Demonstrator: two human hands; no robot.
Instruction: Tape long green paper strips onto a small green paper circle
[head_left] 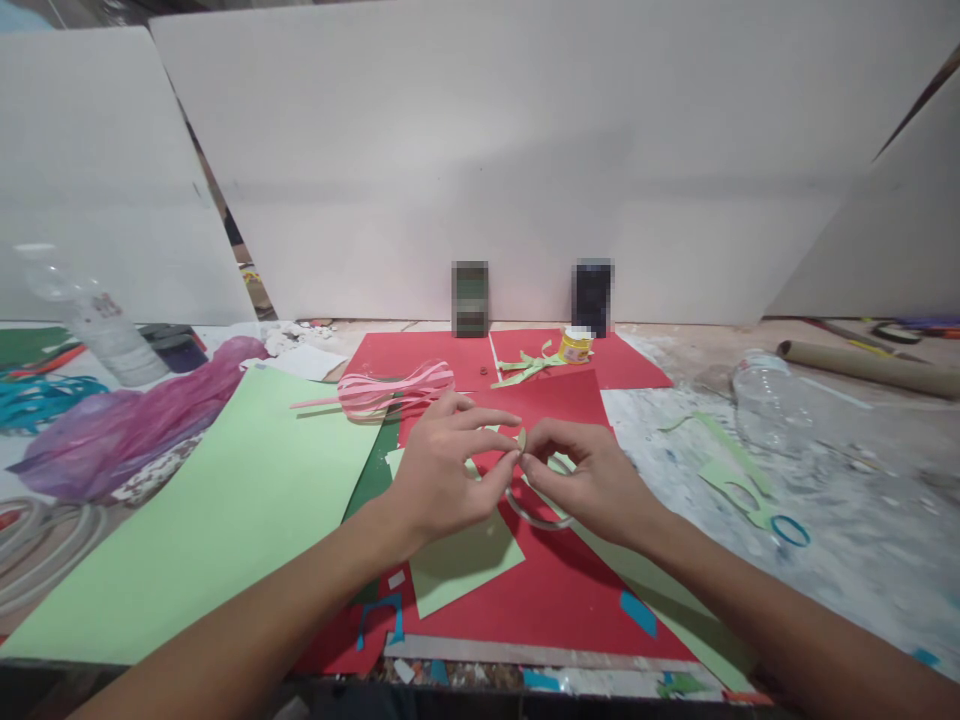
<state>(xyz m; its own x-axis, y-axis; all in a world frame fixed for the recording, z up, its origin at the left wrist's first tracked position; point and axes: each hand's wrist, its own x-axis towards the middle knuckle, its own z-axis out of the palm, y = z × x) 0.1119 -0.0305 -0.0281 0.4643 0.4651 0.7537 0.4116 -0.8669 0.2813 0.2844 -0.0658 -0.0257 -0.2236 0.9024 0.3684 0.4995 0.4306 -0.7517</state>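
Observation:
My left hand [442,470] and my right hand [585,480] meet fingertip to fingertip over a red paper sheet [555,590]. Both pinch a thin pale paper strip [523,440] at its top; the strip curves down into a loop [536,518] that hangs below my right hand. A small light green paper piece [461,560] lies on the red sheet under my left wrist.
A large light green sheet [217,510] lies at left, purple tissue [127,420] and a plastic bottle [105,320] beyond it. Pink strips [390,390], a small yellow jar [576,345] and green scraps [525,368] sit behind. A clear bottle [765,385], scissors [757,500] and a cardboard tube [870,368] lie right.

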